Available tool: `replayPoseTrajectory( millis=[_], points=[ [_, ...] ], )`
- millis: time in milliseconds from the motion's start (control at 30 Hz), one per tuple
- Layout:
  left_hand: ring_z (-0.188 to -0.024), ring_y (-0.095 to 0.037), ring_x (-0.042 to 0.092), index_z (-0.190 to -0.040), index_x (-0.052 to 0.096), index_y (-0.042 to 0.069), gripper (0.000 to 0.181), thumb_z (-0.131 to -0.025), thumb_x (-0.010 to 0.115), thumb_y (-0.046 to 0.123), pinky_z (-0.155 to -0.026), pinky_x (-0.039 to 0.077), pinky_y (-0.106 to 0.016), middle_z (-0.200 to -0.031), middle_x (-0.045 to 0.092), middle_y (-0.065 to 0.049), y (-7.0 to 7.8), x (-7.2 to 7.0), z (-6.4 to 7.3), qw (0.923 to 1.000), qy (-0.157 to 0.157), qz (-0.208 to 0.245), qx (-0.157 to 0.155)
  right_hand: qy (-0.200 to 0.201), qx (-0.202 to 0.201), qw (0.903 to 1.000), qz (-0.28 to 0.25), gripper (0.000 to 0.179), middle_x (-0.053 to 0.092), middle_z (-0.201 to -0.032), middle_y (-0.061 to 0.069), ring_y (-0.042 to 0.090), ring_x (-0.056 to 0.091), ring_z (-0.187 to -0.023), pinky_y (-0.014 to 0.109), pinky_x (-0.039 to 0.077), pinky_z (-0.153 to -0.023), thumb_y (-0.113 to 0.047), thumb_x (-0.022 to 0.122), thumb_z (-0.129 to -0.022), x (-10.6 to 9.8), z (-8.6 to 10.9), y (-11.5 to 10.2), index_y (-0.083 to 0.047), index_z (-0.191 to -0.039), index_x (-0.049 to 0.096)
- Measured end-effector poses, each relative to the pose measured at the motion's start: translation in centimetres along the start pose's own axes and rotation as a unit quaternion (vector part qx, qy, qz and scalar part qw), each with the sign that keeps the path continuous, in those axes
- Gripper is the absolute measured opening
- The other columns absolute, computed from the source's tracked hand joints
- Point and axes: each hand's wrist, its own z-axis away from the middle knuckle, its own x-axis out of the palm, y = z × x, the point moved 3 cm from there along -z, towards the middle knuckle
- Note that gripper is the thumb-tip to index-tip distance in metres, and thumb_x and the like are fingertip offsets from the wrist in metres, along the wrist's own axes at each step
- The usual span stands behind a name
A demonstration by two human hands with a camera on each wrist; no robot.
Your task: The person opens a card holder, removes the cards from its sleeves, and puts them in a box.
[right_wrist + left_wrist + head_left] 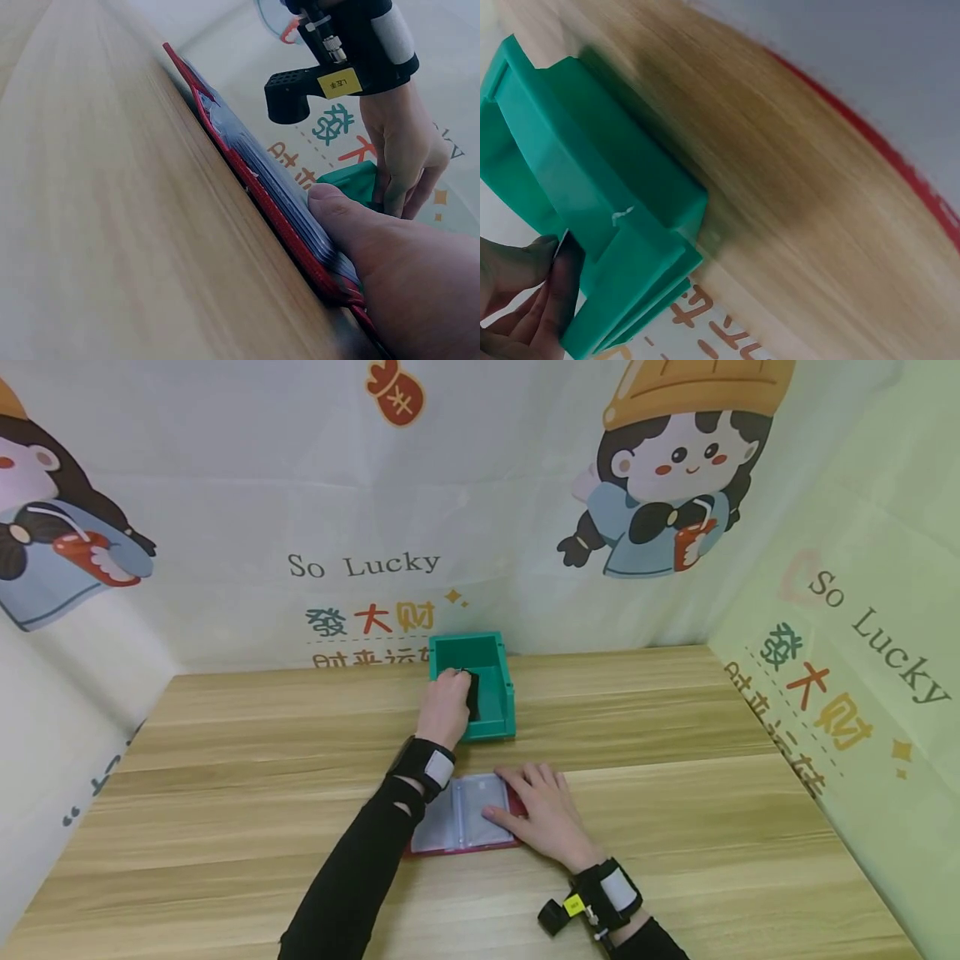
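Observation:
A teal plastic bin point(510, 702) stands at the back of the table. My left hand point(444, 703) reaches into its left side and pinches a thin dark card point(473, 696); in the left wrist view the card's edge point(571, 255) shows between thumb and fingers. In front of the bin lies an open card holder point(483, 810) with clear plastic sleeves and a red cover. My right hand point(546, 814) rests on its right side, fingers extended and thumb over the sleeves. The right wrist view shows the stacked sleeves point(270, 187) edge-on beneath that thumb. My left forearm hides part of the holder's left side.
The wooden table point(675, 827) reaches back to a printed cloth backdrop point(495, 527), with another cloth side point(862, 593) on the right. Black straps with small cameras sit on both wrists, the right camera point(553, 918) jutting out low over the table.

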Motion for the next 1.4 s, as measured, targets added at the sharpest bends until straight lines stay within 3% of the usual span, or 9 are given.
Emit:
replayPoseTrajectory(
  millis=[100, 267, 467, 633, 733, 833, 967, 1133, 1400],
  points=[
    [-0.089, -0.047, 0.072, -0.096, 0.074, -0.005, 0.014, -0.092, 0.063, -0.013, -0.078, 0.06, -0.055, -0.106, 0.071, -0.027, 0.3, 0.2, -0.1, 0.9997, -0.02, -0.003, -0.012, -0.001, 0.0, 1.0, -0.001, 0.062, 0.058, -0.107, 0.005, 0.021, 0.045, -0.099, 0.035, 0.03, -0.084, -0.049, 0.073, -0.094, 0.1, 0.1, 0.0, -0.012, -0.143, 0.064],
    [-0.087, -0.046, 0.074, -0.107, 0.077, -0.003, 0.022, -0.101, 0.056, -0.008, -0.075, 0.062, -0.053, -0.137, 0.061, -0.03, 1.1, 0.8, -0.1, 0.9969, -0.058, -0.048, -0.024, 0.007, -0.002, 1.0, -0.005, 0.062, 0.06, -0.109, 0.007, 0.023, 0.046, -0.1, 0.036, 0.031, -0.085, -0.048, 0.074, -0.093, 0.1, 0.2, 0.2, -0.011, -0.142, 0.065],
    [-0.107, -0.041, 0.07, -0.111, 0.079, 0.005, 0.02, -0.103, 0.061, 0.003, -0.095, 0.057, -0.048, -0.121, 0.072, -0.024, 1.7, 1.6, 0.7, 0.9828, -0.132, -0.126, -0.026, 0.014, -0.011, 0.9998, -0.005, 0.062, 0.059, -0.106, 0.005, 0.022, 0.046, -0.098, 0.036, 0.032, -0.084, -0.048, 0.074, -0.093, 0.2, 0.2, 0.3, -0.011, -0.142, 0.065],
    [-0.129, -0.039, 0.061, -0.116, 0.077, 0.004, 0.025, -0.106, 0.058, 0.017, -0.114, 0.042, -0.049, -0.125, 0.074, -0.019, 1.7, 1.9, 1.0, 0.9733, -0.177, -0.143, -0.029, 0.008, -0.004, 1.0, -0.004, 0.062, 0.059, -0.107, 0.004, 0.021, 0.046, -0.099, 0.036, 0.031, -0.085, -0.049, 0.074, -0.094, 0.1, 0.2, 0.4, -0.012, -0.143, 0.065],
    [-0.12, -0.035, 0.068, -0.112, 0.076, 0.001, 0.026, -0.105, 0.057, 0.018, -0.111, 0.045, -0.047, -0.118, 0.076, -0.017, 1.5, 2.0, 1.1, 0.9762, -0.163, -0.142, -0.017, 0.006, -0.003, 1.0, -0.002, 0.062, 0.059, -0.107, 0.004, 0.021, 0.046, -0.098, 0.035, 0.031, -0.084, -0.049, 0.074, -0.094, 0.1, 0.1, 0.3, -0.012, -0.143, 0.064],
    [-0.1, -0.033, 0.073, -0.104, 0.077, 0.0, 0.016, -0.1, 0.066, 0.012, -0.095, 0.056, -0.046, -0.105, 0.076, -0.017, 1.3, 2.1, 1.1, 0.9854, -0.119, -0.121, 0.003, 0.006, -0.004, 1.0, -0.002, 0.062, 0.059, -0.107, 0.004, 0.02, 0.045, -0.098, 0.035, 0.031, -0.084, -0.049, 0.074, -0.094, 0.1, 0.1, 0.3, -0.012, -0.143, 0.064],
    [-0.091, -0.041, 0.074, -0.097, 0.074, -0.003, 0.005, -0.093, 0.074, 0.001, -0.078, 0.061, -0.052, -0.1, 0.074, -0.022, 0.9, 1.7, 1.0, 0.9967, -0.073, -0.035, -0.009, 0.004, -0.003, 1.0, -0.001, 0.062, 0.059, -0.107, 0.004, 0.021, 0.045, -0.099, 0.035, 0.03, -0.084, -0.05, 0.073, -0.094, 0.2, 0.0, 0.2, -0.013, -0.144, 0.064],
    [-0.095, -0.05, 0.071, -0.093, 0.067, -0.003, 0.004, -0.095, 0.068, -0.007, -0.078, 0.06, -0.059, -0.106, 0.07, -0.025, 0.6, 1.4, 0.8, 0.9949, -0.079, 0.044, -0.045, 0.003, 0.0, 1.0, 0.0, 0.063, 0.058, -0.106, 0.004, 0.021, 0.045, -0.098, 0.035, 0.03, -0.084, -0.05, 0.073, -0.094, 0.1, 0.0, 0.2, -0.013, -0.144, 0.064],
    [-0.099, -0.049, 0.07, -0.097, 0.071, -0.005, 0.012, -0.098, 0.06, -0.009, -0.081, 0.059, -0.06, -0.106, 0.071, -0.027, 0.5, 1.5, 1.1, 0.9927, -0.099, 0.037, -0.057, -0.002, 0.001, 1.0, -0.001, 0.063, 0.057, -0.104, 0.003, 0.02, 0.044, -0.098, 0.035, 0.029, -0.084, -0.05, 0.073, -0.095, 0.0, -0.1, 0.0, -0.013, -0.144, 0.064]
  ],
)
